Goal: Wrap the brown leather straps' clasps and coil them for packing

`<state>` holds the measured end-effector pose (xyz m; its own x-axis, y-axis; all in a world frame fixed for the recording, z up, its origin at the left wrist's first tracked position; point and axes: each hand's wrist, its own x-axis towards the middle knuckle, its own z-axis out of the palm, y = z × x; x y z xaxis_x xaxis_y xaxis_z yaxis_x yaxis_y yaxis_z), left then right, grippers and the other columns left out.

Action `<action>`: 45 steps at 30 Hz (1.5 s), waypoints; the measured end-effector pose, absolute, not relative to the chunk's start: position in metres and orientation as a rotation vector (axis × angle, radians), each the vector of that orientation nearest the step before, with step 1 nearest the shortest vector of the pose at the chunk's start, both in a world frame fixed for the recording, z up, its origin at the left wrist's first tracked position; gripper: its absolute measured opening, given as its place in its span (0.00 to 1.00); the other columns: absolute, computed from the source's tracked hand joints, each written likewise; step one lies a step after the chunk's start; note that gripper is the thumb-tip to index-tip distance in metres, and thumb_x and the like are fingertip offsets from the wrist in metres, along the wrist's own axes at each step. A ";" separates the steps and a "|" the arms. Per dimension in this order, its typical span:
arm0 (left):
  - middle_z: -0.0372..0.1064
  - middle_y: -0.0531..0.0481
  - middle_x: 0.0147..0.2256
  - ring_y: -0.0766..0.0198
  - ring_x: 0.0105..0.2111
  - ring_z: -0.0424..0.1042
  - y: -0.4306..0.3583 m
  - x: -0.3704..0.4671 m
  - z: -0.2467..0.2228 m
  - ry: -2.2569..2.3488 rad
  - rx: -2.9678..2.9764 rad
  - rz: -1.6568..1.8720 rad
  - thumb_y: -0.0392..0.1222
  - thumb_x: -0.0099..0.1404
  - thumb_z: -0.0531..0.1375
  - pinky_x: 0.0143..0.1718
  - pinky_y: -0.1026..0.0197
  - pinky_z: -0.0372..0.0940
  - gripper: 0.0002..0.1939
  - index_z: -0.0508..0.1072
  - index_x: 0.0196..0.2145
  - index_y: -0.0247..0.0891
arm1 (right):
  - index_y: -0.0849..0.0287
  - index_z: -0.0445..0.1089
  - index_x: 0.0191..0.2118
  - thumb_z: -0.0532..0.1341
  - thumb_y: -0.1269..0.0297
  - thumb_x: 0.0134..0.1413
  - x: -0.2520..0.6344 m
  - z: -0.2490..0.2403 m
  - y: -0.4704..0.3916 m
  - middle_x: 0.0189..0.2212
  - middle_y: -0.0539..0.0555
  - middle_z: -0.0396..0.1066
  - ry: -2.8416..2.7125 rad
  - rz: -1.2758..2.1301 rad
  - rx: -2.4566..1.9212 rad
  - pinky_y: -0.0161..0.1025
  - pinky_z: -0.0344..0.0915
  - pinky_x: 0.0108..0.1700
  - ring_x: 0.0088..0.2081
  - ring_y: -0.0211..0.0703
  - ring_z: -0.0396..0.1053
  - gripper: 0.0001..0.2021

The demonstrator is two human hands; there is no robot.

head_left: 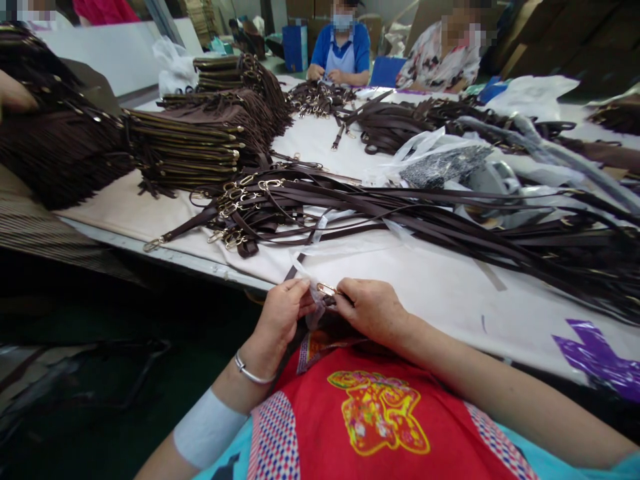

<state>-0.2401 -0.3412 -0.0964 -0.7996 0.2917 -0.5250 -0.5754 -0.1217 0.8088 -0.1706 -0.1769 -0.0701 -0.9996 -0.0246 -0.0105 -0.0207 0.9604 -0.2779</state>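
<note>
White cloth covers the long work table point(440, 287), which carries one spread bundle of dark brown straps point(400, 213) with gold clasps across the middle, stacked brown bags point(200, 143) at far left, clear plastic bags point(440, 160) at centre right with contents too unclear to identify, and one purple scrap point(597, 357) at near right. At the near edge, the left hand point(280, 317) and right hand point(367, 308) meet, fingers of both pinched together on one gold clasp point(326, 289) and its thin plastic wrap point(315, 308). Two seated persons work at the far end.
</note>
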 end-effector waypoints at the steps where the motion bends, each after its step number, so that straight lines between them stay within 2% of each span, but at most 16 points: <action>1: 0.76 0.44 0.29 0.62 0.27 0.75 -0.340 -0.239 -0.096 1.610 -0.314 1.966 0.42 0.57 0.66 0.27 0.63 0.71 0.08 0.76 0.31 0.33 | 0.57 0.71 0.32 0.55 0.61 0.62 -0.170 -0.070 -0.177 0.30 0.55 0.77 3.091 -0.454 -0.018 0.39 0.50 0.29 0.29 0.43 0.70 0.11; 6: 0.76 0.45 0.28 0.61 0.27 0.75 -0.336 -0.235 -0.098 1.771 -0.211 1.965 0.47 0.56 0.67 0.27 0.62 0.71 0.12 0.78 0.31 0.33 | 0.56 0.72 0.30 0.56 0.61 0.61 -0.171 -0.066 -0.179 0.28 0.55 0.77 3.063 -0.573 0.033 0.38 0.51 0.30 0.29 0.43 0.70 0.11; 10: 0.77 0.45 0.30 0.62 0.28 0.74 -0.335 -0.231 -0.101 1.821 -0.150 2.001 0.48 0.55 0.68 0.28 0.63 0.70 0.14 0.79 0.32 0.33 | 0.57 0.73 0.31 0.57 0.61 0.59 -0.171 -0.071 -0.180 0.28 0.54 0.76 3.005 -0.840 0.120 0.36 0.54 0.30 0.29 0.41 0.70 0.10; 15: 0.77 0.43 0.32 0.62 0.30 0.76 -0.337 -0.232 -0.100 1.583 -0.238 2.020 0.49 0.52 0.69 0.27 0.65 0.69 0.18 0.78 0.33 0.31 | 0.58 0.74 0.31 0.58 0.64 0.57 -0.173 -0.089 -0.175 0.28 0.51 0.75 2.812 -1.269 0.194 0.34 0.58 0.32 0.29 0.38 0.69 0.09; 19: 0.76 0.45 0.31 0.64 0.29 0.74 -0.337 -0.232 -0.100 1.502 -0.244 2.019 0.49 0.51 0.70 0.27 0.67 0.68 0.18 0.78 0.34 0.32 | 0.59 0.74 0.30 0.58 0.62 0.57 -0.176 -0.097 -0.174 0.24 0.50 0.73 2.687 -1.401 0.251 0.33 0.58 0.29 0.26 0.37 0.67 0.10; 23: 0.75 0.47 0.30 0.67 0.28 0.73 -0.335 -0.224 -0.106 1.483 -0.139 2.018 0.51 0.54 0.70 0.29 0.68 0.68 0.18 0.78 0.36 0.32 | 0.59 0.73 0.30 0.59 0.61 0.57 -0.180 -0.099 -0.183 0.21 0.49 0.72 2.556 -1.571 0.310 0.33 0.59 0.27 0.23 0.37 0.66 0.10; 27: 0.73 0.50 0.29 0.69 0.27 0.71 -0.332 -0.219 -0.115 1.405 -0.014 2.022 0.48 0.56 0.69 0.32 0.67 0.69 0.16 0.77 0.37 0.34 | 0.60 0.72 0.31 0.57 0.62 0.58 -0.185 -0.102 -0.190 0.21 0.49 0.72 2.503 -1.686 0.382 0.33 0.61 0.27 0.23 0.37 0.67 0.10; 30: 0.72 0.51 0.27 0.69 0.24 0.70 -0.333 -0.221 -0.115 1.451 -0.102 2.036 0.49 0.54 0.70 0.28 0.67 0.68 0.16 0.76 0.34 0.34 | 0.60 0.74 0.41 0.55 0.69 0.56 -0.182 -0.097 -0.186 0.28 0.51 0.76 2.382 -1.743 0.191 0.35 0.65 0.32 0.26 0.38 0.70 0.11; 33: 0.74 0.49 0.29 0.68 0.25 0.70 -0.335 -0.227 -0.109 1.513 -0.203 2.064 0.50 0.51 0.71 0.25 0.68 0.67 0.18 0.77 0.32 0.33 | 0.58 0.75 0.47 0.57 0.74 0.50 -0.175 -0.088 -0.177 0.40 0.53 0.78 2.525 -1.603 0.012 0.37 0.66 0.43 0.39 0.42 0.73 0.18; 35: 0.75 0.46 0.32 0.66 0.29 0.72 -0.335 -0.229 -0.104 1.517 -0.236 2.082 0.50 0.49 0.71 0.26 0.68 0.67 0.19 0.78 0.33 0.32 | 0.58 0.77 0.42 0.59 0.70 0.52 -0.170 -0.084 -0.173 0.39 0.54 0.78 2.685 -1.399 0.017 0.39 0.65 0.43 0.39 0.44 0.72 0.13; 37: 0.76 0.44 0.35 0.64 0.32 0.73 -0.335 -0.229 -0.101 1.508 -0.236 2.079 0.50 0.50 0.71 0.27 0.68 0.68 0.20 0.78 0.35 0.32 | 0.58 0.78 0.35 0.59 0.65 0.55 -0.167 -0.084 -0.173 0.33 0.54 0.78 2.753 -1.282 0.078 0.38 0.64 0.39 0.35 0.44 0.71 0.09; 42: 0.76 0.43 0.39 0.64 0.35 0.73 -0.335 -0.223 -0.108 1.392 -0.185 2.091 0.48 0.54 0.70 0.30 0.68 0.68 0.19 0.79 0.40 0.33 | 0.59 0.75 0.25 0.57 0.61 0.56 -0.173 -0.095 -0.179 0.23 0.52 0.73 2.787 -1.278 0.314 0.36 0.58 0.32 0.28 0.40 0.67 0.14; 45: 0.76 0.43 0.41 0.65 0.34 0.73 -0.335 -0.217 -0.115 1.350 -0.112 2.094 0.49 0.57 0.68 0.32 0.67 0.68 0.22 0.77 0.46 0.34 | 0.59 0.75 0.25 0.57 0.61 0.55 -0.179 -0.100 -0.182 0.21 0.51 0.71 2.701 -1.402 0.348 0.35 0.57 0.30 0.26 0.39 0.65 0.14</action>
